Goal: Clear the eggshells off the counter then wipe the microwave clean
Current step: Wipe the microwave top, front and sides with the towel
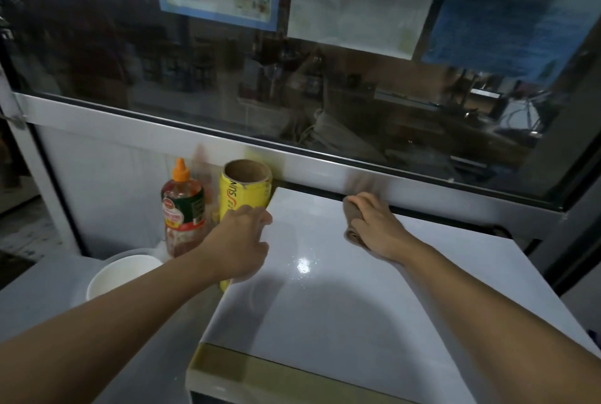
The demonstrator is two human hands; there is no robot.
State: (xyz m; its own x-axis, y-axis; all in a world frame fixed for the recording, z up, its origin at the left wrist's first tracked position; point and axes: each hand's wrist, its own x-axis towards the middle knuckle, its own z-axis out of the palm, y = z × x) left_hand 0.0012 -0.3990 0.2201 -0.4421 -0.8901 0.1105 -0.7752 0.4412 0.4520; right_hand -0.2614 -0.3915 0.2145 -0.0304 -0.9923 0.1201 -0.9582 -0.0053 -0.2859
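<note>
The white microwave (341, 306) fills the lower right, seen from above, its glossy top catching a light glare. My right hand (374, 224) grips a brown cloth (353, 218) and holds it against the far part of the microwave's top, near the back edge. My left hand (242, 237) rests on the microwave's left top edge, fingers curved over the rim. No eggshells are visible.
Left of the microwave stand a yellow can with its top cut open (244, 195), a sauce bottle with an orange cap (183, 211) and a white bowl (120, 273) on the grey counter (39, 306). A glass window with taped papers (325, 62) rises behind.
</note>
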